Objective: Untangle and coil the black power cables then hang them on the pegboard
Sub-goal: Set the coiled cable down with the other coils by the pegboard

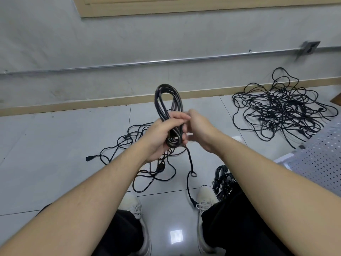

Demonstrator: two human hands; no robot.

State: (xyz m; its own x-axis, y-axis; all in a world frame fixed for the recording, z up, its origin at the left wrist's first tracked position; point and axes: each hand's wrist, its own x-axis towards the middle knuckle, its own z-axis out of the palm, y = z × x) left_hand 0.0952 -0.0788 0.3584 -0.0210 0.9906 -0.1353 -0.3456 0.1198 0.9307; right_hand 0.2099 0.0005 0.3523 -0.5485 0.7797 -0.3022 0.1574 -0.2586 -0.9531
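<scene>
Hands up in front of you: your left hand (pixel 162 133) grips the coiled black power cable (pixel 168 108) around its middle, loops standing up above the fist. Your right hand (pixel 198 126) sits right against the bundle, fingers curled at it, though I can't tell what they pinch. One loose tail (pixel 190 169) hangs to the floor by your right shoe (pixel 204 198). Big tangled pile of cables (pixel 282 108) lies near the wall on your right; a smaller tangle (pixel 136 145) below your hands.
</scene>
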